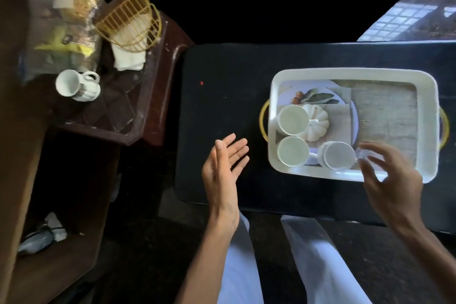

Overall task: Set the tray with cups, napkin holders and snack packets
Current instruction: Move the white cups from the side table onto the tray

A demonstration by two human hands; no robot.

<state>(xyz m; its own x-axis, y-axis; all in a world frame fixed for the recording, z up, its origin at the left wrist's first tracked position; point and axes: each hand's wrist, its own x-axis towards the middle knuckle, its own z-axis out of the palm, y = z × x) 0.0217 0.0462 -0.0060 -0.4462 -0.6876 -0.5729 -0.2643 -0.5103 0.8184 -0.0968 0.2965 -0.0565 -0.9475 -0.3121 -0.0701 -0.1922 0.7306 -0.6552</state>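
Observation:
A white tray (352, 74) with gold handles lies on a black table (222, 106). Three white cups stand in its near left part: one (293, 119), a second (293, 151) below it, and a blurred third (336, 159) to their right. My right hand (392, 180) hovers just right of the third cup, fingers spread and blurred, apart from it. My left hand (224, 168) is held open, palm up, over the table left of the tray. On a brown side table lie another white cup (74, 85) on its side, a gold wire napkin holder (130, 23), white napkins (128, 58) and snack packets (66, 32).
The brown side table (153, 96) stands left of the black table, with a raised rim. A glassy surface (419, 12) shows at the upper right. My legs in white trousers (315, 259) are below the table's near edge. Dark floor surrounds them.

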